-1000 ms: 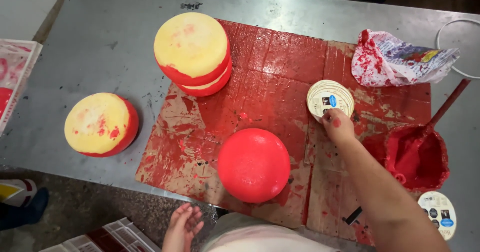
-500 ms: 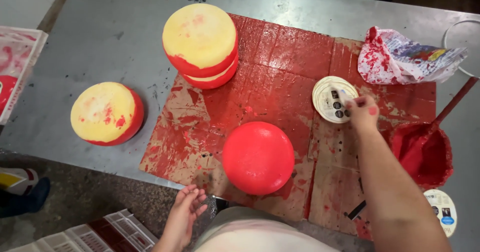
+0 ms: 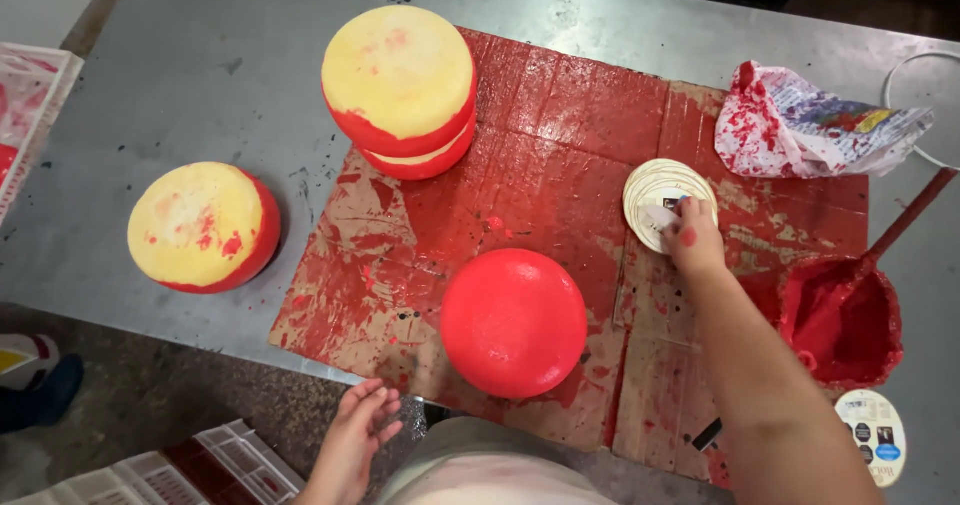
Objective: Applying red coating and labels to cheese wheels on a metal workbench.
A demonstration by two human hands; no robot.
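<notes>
Your right hand (image 3: 692,237) rests fingertips-down on the label stack (image 3: 660,197), right of the red wheel (image 3: 513,322). Your left hand (image 3: 362,427) hangs open and empty below the bench (image 3: 200,65) edge.

Your stack of round white labels (image 3: 660,197) lies flat on the red-smeared cardboard (image 3: 560,135), right of the stacked cheeses.
</notes>
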